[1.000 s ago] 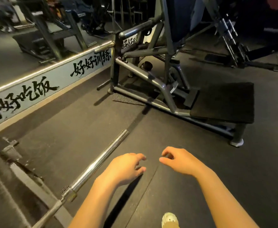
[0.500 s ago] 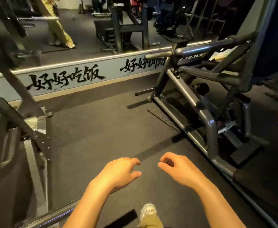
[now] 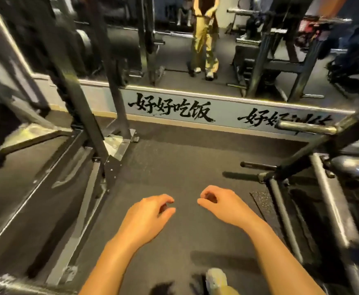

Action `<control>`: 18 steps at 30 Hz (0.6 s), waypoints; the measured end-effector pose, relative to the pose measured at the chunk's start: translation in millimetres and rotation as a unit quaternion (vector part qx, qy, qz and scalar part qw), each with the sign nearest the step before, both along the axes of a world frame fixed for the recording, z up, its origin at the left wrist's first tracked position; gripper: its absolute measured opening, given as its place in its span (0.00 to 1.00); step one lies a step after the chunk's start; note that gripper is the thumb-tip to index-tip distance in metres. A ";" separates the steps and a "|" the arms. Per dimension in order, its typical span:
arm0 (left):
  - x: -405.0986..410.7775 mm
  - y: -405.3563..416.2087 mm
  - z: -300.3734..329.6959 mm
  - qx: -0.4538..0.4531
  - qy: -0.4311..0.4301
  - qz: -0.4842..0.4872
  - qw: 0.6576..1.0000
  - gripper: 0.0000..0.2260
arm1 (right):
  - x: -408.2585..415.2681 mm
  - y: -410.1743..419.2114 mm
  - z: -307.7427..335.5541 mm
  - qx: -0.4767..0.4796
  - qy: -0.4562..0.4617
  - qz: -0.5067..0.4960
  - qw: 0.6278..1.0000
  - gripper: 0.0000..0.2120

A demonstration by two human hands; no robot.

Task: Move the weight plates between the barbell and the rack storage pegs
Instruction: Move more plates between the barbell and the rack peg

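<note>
Weight plates [image 3: 85, 44], dark and blurred, hang on the rack [image 3: 102, 116] at upper left. Left hand [image 3: 146, 216] and right hand [image 3: 223, 206] hover loosely curled, holding nothing, above the rubber floor [image 3: 185, 162]. A machine frame [image 3: 314, 167] stands right. Mirror-base band [image 3: 170, 107] reads "好好吃饭".

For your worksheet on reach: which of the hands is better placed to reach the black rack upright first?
Left, probably. The left hand hangs empty nearer the rack upright; the right hand hangs empty farther away.

Rack [image 3: 74, 86] top cut off & blurred; machine [image 3: 331, 188] cut at right edge; shoe [image 3: 216, 277] blurred.
</note>
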State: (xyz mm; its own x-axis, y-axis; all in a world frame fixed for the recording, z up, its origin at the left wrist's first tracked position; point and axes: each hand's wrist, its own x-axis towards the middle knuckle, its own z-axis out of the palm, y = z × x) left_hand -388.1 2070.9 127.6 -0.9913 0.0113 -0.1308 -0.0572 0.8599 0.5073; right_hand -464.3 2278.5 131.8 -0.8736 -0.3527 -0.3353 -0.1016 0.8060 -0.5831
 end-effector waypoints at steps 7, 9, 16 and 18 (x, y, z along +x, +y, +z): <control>-59.6 40.4 20.9 0.010 0.005 0.168 0.986 0.12 | -131.6 -2.0 39.1 -0.046 0.012 0.180 0.983 0.10; -77.2 43.5 31.5 0.012 0.024 0.219 0.975 0.11 | -166.2 -10.6 45.6 -0.066 0.014 0.182 0.981 0.11; -144.4 43.0 47.5 0.011 0.042 0.338 0.940 0.08 | -235.9 -52.5 41.8 -0.106 -0.056 0.267 0.956 0.11; -176.5 38.7 43.0 0.024 0.047 0.344 0.937 0.07 | -265.0 -53.6 40.6 -0.106 -0.061 0.269 0.955 0.11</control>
State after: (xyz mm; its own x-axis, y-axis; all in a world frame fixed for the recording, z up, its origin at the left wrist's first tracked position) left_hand -564.6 2109.6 170.6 -0.7731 -0.6316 -0.0577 -0.5431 0.6122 0.5747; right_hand -729.3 2224.9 172.3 -0.5051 -0.8112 -0.2947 -0.3893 0.5189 -0.7610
